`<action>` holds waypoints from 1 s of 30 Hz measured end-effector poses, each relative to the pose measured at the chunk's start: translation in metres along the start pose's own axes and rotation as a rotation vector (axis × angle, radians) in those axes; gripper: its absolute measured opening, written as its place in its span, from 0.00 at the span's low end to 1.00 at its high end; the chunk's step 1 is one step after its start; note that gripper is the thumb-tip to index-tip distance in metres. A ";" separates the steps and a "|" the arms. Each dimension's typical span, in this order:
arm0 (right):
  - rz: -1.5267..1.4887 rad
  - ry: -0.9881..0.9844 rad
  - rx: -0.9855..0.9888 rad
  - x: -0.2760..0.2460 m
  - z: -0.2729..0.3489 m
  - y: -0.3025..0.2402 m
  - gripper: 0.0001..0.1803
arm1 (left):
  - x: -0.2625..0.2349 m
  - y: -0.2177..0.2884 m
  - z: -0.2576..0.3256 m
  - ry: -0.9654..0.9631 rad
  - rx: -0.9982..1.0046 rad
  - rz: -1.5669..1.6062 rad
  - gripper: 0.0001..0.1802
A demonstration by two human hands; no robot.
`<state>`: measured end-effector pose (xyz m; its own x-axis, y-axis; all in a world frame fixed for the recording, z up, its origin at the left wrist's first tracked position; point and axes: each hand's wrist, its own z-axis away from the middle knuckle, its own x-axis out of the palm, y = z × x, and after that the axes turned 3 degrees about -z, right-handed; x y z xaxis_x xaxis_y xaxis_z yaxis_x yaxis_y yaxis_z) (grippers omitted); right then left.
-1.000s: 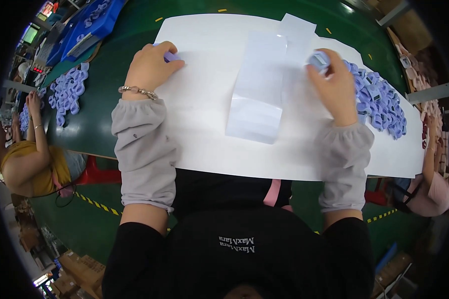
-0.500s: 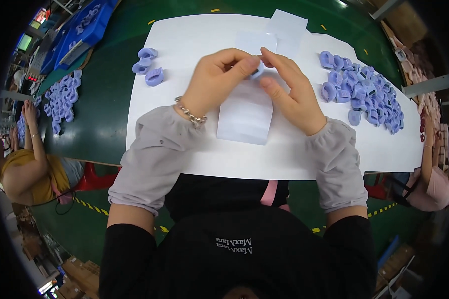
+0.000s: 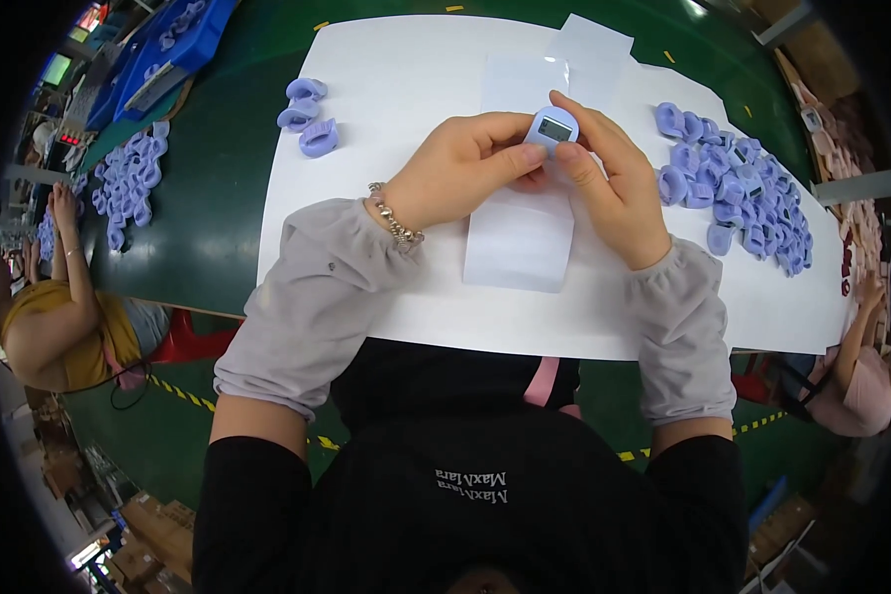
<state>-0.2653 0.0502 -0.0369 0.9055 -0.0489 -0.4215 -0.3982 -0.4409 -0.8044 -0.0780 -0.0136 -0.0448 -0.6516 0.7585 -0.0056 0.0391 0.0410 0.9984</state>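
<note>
Both my hands meet over the middle of the white sheet (image 3: 366, 119) on the green table. Between their fingertips sits a small lilac device with a grey screen (image 3: 552, 129). My left hand (image 3: 455, 168) pinches its left side; my right hand (image 3: 614, 188) holds its right side and top. Under the hands lies a glossy white strip of paper (image 3: 520, 243). To the right spreads a heap of several lilac devices (image 3: 738, 198). Three lilac pieces (image 3: 305, 109) rest at the sheet's left edge.
A blue tray (image 3: 163, 54) stands at the far left, with more lilac pieces (image 3: 124, 183) scattered near it. One person sits at the left edge (image 3: 59, 307), another at the right (image 3: 861, 376). Cardboard boxes (image 3: 148, 544) lie on the floor.
My hands, apart at the sheet's two sides a second ago, have come together at the centre and now hold one lilac device between them, screen up.
</note>
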 end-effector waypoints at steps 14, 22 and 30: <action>0.556 -0.345 -0.218 -0.011 0.005 0.005 0.27 | -0.007 -0.002 -0.004 0.203 -0.006 -0.002 0.17; 0.163 -0.025 0.200 -0.008 -0.001 -0.002 0.15 | -0.005 -0.002 -0.002 0.218 0.049 -0.033 0.23; 0.582 0.161 -0.333 -0.004 -0.005 0.002 0.14 | -0.001 -0.006 -0.005 0.273 0.077 0.036 0.23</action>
<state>-0.2694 0.0451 -0.0350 0.5784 -0.4827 -0.6576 -0.7835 -0.5531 -0.2832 -0.0817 -0.0179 -0.0500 -0.8280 0.5579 0.0553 0.1165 0.0747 0.9904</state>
